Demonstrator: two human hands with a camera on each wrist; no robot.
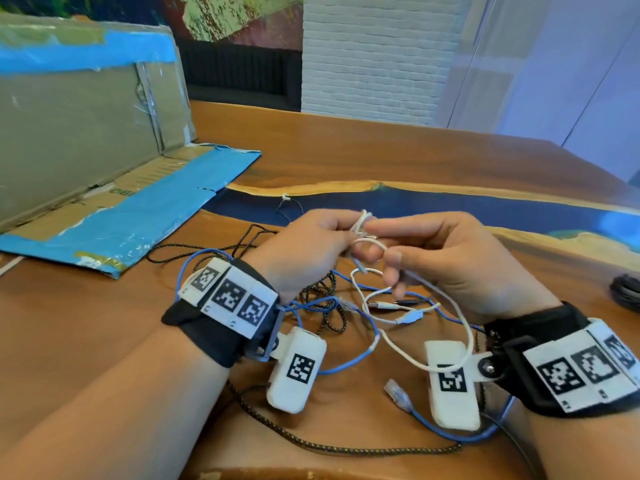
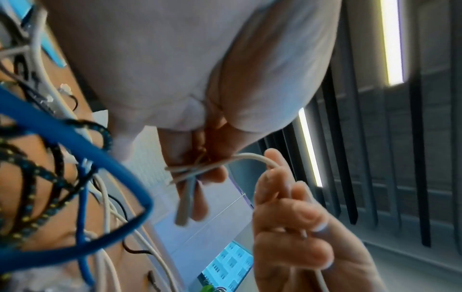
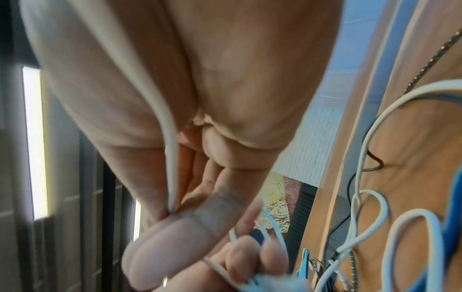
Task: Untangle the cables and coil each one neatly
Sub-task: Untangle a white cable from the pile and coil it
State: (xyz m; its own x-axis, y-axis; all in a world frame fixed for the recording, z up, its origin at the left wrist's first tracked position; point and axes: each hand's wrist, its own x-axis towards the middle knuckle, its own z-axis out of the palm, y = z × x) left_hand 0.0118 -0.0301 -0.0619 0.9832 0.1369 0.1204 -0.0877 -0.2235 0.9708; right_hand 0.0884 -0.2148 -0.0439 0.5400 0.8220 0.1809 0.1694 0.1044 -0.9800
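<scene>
While both hands pinch white cable (image 1: 363,233), blue cable (image 1: 349,363) sprawls beneath

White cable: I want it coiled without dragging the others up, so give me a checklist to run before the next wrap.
1. Both hands on the white cable: ok; left hand and right hand pinch its loops above the table.
2. Loops in the fingers neat: not ok; they cross irregularly.
3. White cable free of the blue cable: not ok; they cross on the table.
4. Free of the braided black cable: cannot tell.
5. White cable's connector loose: ok; it lies unplugged.
</scene>
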